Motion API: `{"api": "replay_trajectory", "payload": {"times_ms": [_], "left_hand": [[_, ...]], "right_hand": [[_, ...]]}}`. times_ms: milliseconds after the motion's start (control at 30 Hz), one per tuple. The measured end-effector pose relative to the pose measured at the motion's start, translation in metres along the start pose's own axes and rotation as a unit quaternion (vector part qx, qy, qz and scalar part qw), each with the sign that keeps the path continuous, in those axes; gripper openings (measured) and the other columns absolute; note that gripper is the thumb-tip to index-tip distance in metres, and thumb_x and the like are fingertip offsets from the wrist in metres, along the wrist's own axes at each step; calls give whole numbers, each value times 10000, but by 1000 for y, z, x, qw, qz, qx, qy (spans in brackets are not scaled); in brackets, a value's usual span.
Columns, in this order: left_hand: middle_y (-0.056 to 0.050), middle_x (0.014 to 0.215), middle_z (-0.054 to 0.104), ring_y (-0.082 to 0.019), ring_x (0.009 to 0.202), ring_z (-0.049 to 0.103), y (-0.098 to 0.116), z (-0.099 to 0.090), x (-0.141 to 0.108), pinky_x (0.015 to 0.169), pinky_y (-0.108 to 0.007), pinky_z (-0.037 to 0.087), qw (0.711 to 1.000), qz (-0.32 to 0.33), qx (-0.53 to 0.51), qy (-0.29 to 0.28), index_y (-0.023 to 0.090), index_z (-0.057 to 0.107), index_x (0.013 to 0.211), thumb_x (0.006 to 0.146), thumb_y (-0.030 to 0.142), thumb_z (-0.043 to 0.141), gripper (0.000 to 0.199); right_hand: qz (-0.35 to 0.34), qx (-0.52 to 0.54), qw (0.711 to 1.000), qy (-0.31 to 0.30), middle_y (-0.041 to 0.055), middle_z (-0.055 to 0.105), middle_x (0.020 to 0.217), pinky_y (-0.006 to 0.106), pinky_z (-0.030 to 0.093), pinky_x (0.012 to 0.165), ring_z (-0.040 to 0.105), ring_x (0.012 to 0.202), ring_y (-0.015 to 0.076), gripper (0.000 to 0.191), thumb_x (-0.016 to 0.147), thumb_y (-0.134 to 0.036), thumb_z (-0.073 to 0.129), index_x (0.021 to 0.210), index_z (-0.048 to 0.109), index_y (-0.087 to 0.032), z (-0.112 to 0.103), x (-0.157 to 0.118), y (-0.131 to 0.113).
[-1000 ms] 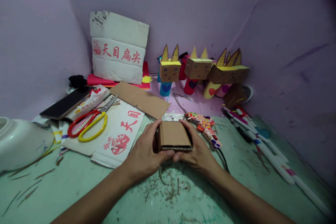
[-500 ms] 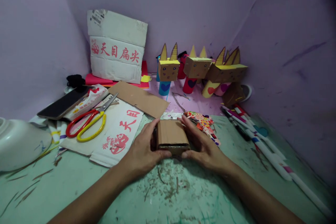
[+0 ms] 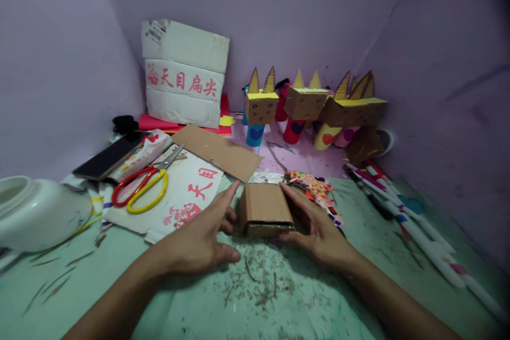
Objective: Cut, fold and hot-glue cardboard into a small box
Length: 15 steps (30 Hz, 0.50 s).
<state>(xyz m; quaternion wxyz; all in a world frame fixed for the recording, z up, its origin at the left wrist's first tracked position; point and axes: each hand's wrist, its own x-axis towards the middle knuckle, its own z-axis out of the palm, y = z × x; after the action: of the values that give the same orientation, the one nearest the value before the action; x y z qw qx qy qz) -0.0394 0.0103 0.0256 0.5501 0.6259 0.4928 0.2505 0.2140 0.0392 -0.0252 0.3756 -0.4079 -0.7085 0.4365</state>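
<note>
A small brown cardboard box (image 3: pixel 266 204) rests on the green tabletop between my hands, its near side showing a dark slit under the top panel. My right hand (image 3: pixel 316 223) grips the box's right side, with the thumb at the near lower corner and the fingers along the far edge. Just left of the box, my left hand (image 3: pixel 203 234) is open, thumb and fingers apart; its curled lower fingers are close to the box's side. Behind the box lies a flat brown cardboard piece (image 3: pixel 223 150).
Red-and-yellow scissors (image 3: pixel 149 186) lie on white printed cardboard (image 3: pixel 135 220) at left, near a phone (image 3: pixel 107 156) and a white pot (image 3: pixel 40 215). Several box-headed figures (image 3: pixel 261 109) stand at the back. Markers (image 3: pixel 426 244) lie at right, patterned scraps (image 3: pixel 314 188) behind my right hand.
My left hand has let go of the box and moved left, its fingers spreading. The right hand stays on the box. The whole view has shifted slightly.
</note>
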Motion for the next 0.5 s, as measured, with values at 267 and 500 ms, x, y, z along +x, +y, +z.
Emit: {"api": "replay_trajectory", "payload": {"times_ms": [267, 500], "left_hand": [[-97, 1061, 680, -175, 771, 622, 37, -115, -44, 705, -280, 481, 741, -154, 359, 547, 120, 558, 1253, 781, 347, 553, 524], [-134, 986, 724, -282, 869, 649, 25, -153, -7, 679, -295, 439, 742, -244, 486, 391, 138, 710, 982, 715, 370, 619, 365]], "right_hand": [[13, -48, 999, 16, 102, 411, 1490, 640, 210, 1103, 319, 1366, 425, 837, 674, -472, 754, 1418, 412, -297, -1, -3, 11], [10, -70, 997, 12, 65, 435, 1478, 679, 249, 1073, 325, 1346, 472, 818, 659, -474, 750, 1402, 429, -354, -5, -4, 18]]}}
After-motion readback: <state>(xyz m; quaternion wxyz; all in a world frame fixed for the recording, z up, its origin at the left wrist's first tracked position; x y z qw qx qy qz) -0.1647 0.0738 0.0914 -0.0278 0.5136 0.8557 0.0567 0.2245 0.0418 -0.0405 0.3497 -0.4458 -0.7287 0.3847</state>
